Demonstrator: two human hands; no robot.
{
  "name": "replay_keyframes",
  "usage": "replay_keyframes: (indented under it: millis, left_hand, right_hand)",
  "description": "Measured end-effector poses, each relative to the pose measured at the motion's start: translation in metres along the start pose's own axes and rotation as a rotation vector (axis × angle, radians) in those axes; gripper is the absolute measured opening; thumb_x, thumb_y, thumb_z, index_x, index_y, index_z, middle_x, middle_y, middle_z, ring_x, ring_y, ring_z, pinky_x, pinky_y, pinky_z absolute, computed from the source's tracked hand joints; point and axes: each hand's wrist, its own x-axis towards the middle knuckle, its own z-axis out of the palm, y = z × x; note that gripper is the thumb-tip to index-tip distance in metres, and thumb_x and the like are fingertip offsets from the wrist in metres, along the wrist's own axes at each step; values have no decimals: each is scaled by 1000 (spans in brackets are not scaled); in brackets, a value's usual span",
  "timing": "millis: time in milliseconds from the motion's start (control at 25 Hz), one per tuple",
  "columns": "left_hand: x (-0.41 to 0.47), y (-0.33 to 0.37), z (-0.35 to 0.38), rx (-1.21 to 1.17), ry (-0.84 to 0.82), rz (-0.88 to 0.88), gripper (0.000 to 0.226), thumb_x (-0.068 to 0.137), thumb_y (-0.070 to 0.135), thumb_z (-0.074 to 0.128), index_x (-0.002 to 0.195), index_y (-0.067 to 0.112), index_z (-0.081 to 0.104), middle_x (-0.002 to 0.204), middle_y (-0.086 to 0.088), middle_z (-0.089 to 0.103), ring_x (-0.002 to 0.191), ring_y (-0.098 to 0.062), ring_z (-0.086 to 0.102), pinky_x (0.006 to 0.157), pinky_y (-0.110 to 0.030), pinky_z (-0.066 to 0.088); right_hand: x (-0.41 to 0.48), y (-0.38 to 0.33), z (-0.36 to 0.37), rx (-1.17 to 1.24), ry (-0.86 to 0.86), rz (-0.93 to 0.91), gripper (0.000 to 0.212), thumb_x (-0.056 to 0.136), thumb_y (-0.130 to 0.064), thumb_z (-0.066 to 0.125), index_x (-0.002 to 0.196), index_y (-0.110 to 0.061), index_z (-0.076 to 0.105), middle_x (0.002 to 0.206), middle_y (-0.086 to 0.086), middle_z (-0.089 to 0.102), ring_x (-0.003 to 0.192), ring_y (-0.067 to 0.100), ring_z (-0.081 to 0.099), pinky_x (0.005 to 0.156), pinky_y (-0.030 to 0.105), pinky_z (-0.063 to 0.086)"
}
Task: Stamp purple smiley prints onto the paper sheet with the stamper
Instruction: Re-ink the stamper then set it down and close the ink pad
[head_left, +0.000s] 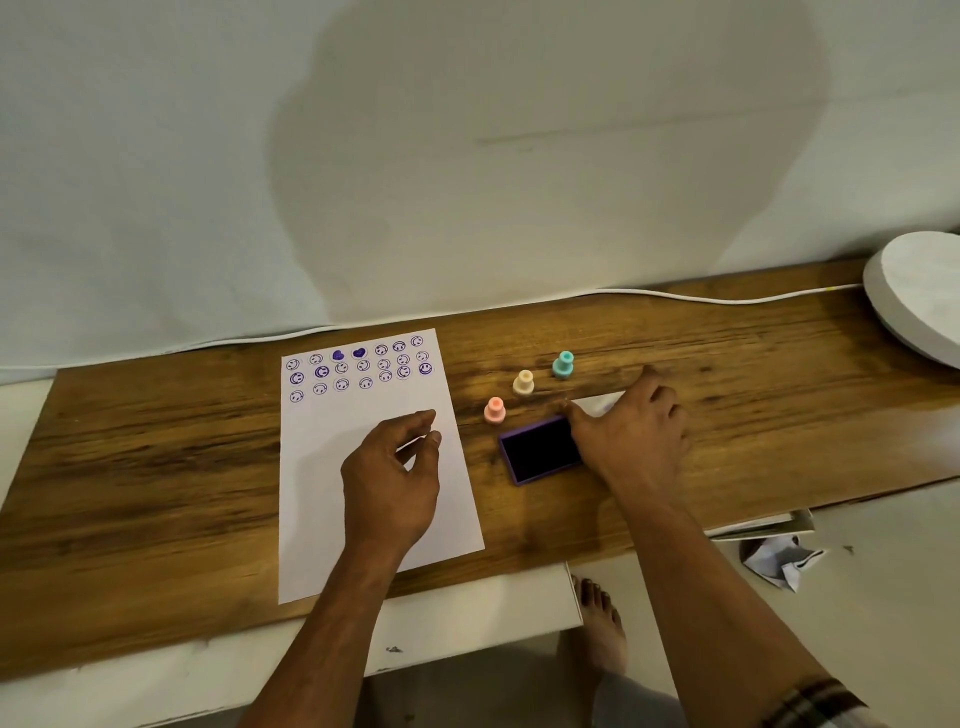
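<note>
A white paper sheet (322, 499) lies on the wooden table (156, 467), with several rows of purple smiley prints (358, 367) and two heart prints across its top. My left hand (392, 470) hovers over the sheet's middle, fingers loosely curled, thumb and forefinger apart, holding nothing. Right of the sheet sits an uncovered purple ink pad (540, 450). My right hand (636, 431) rests at its right edge with spread fingers, thumb touching the pad's far corner, over a pale flat piece (597, 402). Pink (494, 410), cream (523, 383) and teal (562, 364) stampers stand upright behind the pad.
A white cable (675, 296) runs along the table's back edge by the wall. A white round object (919, 296) overhangs the far right end. Below the front edge are crumpled paper (779, 561) and a bare foot (597, 618).
</note>
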Motion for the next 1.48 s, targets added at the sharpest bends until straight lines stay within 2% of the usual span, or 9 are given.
replay_keyframes:
  millis: [240, 440, 480, 600, 760, 920, 1120, 1200, 1480]
  left_hand:
    - [-1, 2, -2, -11, 8, -2, 30, 92, 13, 76, 121, 20, 76, 123, 3, 74, 95, 12, 61, 73, 10, 39]
    - [-1, 2, -1, 4, 4, -5, 29, 93, 15, 75, 122, 21, 75, 124, 2, 74, 99, -3, 67, 75, 6, 43]
    - [-2, 3, 0, 6, -4, 1, 30, 93, 15, 75, 122, 21, 75, 124, 2, 74, 102, -6, 68, 80, 0, 48]
    - [-10, 7, 8, 59, -75, 44, 35, 91, 15, 78, 125, 23, 73, 127, 1, 74, 110, -13, 70, 98, -32, 58]
    - [-20, 14, 31, 308, -261, 75, 63, 81, 27, 83, 138, 35, 58, 139, 2, 64, 129, -23, 58, 110, -38, 47]
    - [-23, 14, 47, 312, -368, 45, 88, 79, 29, 83, 153, 39, 36, 150, 2, 55, 142, -28, 46, 117, -53, 43]
    - [-20, 8, 51, 295, -332, 4, 102, 78, 27, 84, 158, 42, 21, 153, -3, 50, 144, -30, 43, 120, -50, 40]
    - [-19, 7, 53, 306, -341, 3, 105, 78, 29, 85, 159, 41, 19, 155, -5, 47, 148, -32, 38, 120, -54, 39]
    - [-16, 6, 56, 341, -364, 11, 105, 80, 35, 83, 160, 39, 16, 159, 3, 47, 154, -31, 27, 125, -54, 29]
  right_hand:
    - [2, -5, -6, 56, 52, -8, 105, 78, -60, 76, 153, -11, 22, 152, 22, 41, 137, 42, 42, 108, 58, 41]
    - [-31, -9, -19, 174, 89, -151, 102, 80, -59, 76, 156, -19, 20, 153, 16, 42, 136, 37, 46, 103, 52, 51]
    - [-43, -11, -17, 164, 89, -170, 103, 79, -62, 76, 155, -21, 20, 152, 15, 44, 135, 36, 48, 102, 51, 52]
    - [-66, -20, -2, 115, 70, -182, 108, 76, -68, 74, 155, -19, 20, 153, 13, 45, 138, 35, 46, 106, 49, 47]
    - [-69, -29, 15, 79, 38, -162, 111, 73, -75, 70, 154, -16, 23, 152, 14, 46, 138, 34, 44, 106, 47, 45]
    - [-73, -31, 26, 42, 136, -197, 107, 71, -77, 66, 148, -12, 30, 141, 15, 54, 127, 33, 51, 99, 47, 50]
    - [-69, -32, 30, 17, 124, -198, 105, 73, -77, 63, 148, -10, 32, 141, 15, 52, 125, 33, 51, 99, 48, 50]
    - [-68, -30, 29, 30, 135, -193, 103, 74, -75, 65, 147, -10, 33, 140, 15, 53, 125, 33, 51, 98, 47, 50]
    - [-66, -29, 26, 6, 137, -177, 103, 74, -77, 63, 146, -9, 33, 140, 15, 54, 127, 33, 51, 99, 48, 49]
